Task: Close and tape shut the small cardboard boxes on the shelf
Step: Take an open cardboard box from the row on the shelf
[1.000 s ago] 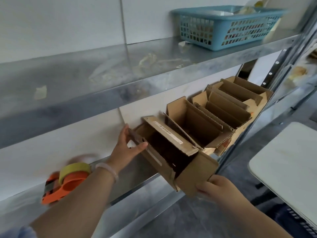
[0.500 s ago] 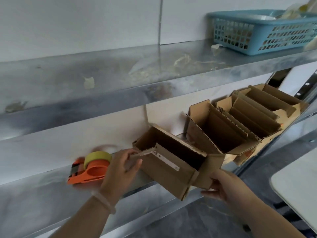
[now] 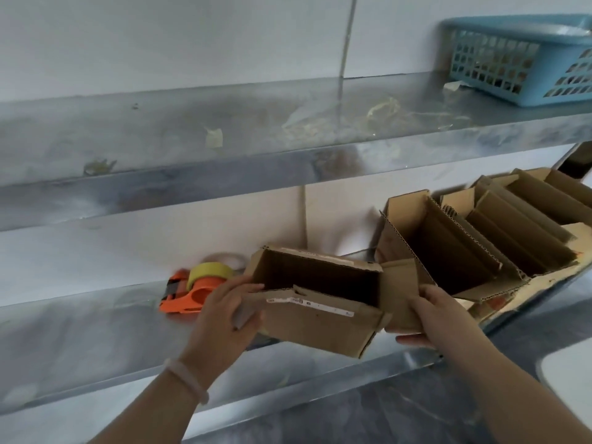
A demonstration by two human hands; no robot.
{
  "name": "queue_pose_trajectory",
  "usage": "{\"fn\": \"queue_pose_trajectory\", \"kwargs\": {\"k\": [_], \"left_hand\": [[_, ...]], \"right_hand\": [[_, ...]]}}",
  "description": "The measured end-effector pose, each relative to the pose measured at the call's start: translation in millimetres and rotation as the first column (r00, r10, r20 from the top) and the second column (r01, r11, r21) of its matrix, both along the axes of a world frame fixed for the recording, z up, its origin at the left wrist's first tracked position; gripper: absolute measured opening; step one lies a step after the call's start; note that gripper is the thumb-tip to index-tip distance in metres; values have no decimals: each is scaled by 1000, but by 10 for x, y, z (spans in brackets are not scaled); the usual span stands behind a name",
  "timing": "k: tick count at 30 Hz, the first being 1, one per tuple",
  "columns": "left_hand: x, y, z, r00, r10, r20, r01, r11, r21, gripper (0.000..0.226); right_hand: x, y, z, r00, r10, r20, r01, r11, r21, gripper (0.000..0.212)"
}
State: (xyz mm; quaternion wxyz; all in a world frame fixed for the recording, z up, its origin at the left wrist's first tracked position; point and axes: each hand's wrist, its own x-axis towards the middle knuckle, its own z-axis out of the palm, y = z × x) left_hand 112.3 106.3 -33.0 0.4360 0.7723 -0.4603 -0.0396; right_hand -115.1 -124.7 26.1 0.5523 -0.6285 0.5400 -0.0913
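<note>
A small open cardboard box [image 3: 317, 325] is held at the front edge of the metal shelf [image 3: 96, 341], its top flaps standing open. My left hand [image 3: 224, 318] grips its left end, thumb on the near side. My right hand [image 3: 429, 315] holds its right end flap. An orange tape dispenser [image 3: 189, 294] with a yellow roll lies on the shelf just left of my left hand. Several more open cardboard boxes [image 3: 474, 238] stand in a row to the right on the same shelf.
An upper metal shelf [image 3: 256, 149] carries tape scraps and a blue plastic basket [image 3: 519, 59] at the far right. A white wall backs both shelves. A white tabletop corner [image 3: 573, 370] shows at the lower right above a grey floor.
The box has come out of the row and moved left toward the tape dispenser, turning more level. Both hands stayed on its ends; the view shifted left.
</note>
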Motion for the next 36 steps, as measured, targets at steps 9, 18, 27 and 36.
{"fn": "queue_pose_trajectory", "kwargs": {"k": [9,18,27,36], "left_hand": [[-68,77,125,984,106,143,-114,992,50,24],[65,-4,279,995,5,-96,-16,994,-110,35],[357,-279,463,927,-106,-360,194,957,216,51],[448,-420,396,948,-147,-282,232,926,297,55]], "right_hand": [[224,20,-26,991,111,80,-95,980,-177,14],[241,-88,39,972,236,-9,-225,911,-346,41],[184,-68,-92,982,167,82,-111,880,-462,58],[106,-49,-133,880,370,297,-262,901,-346,44]]}}
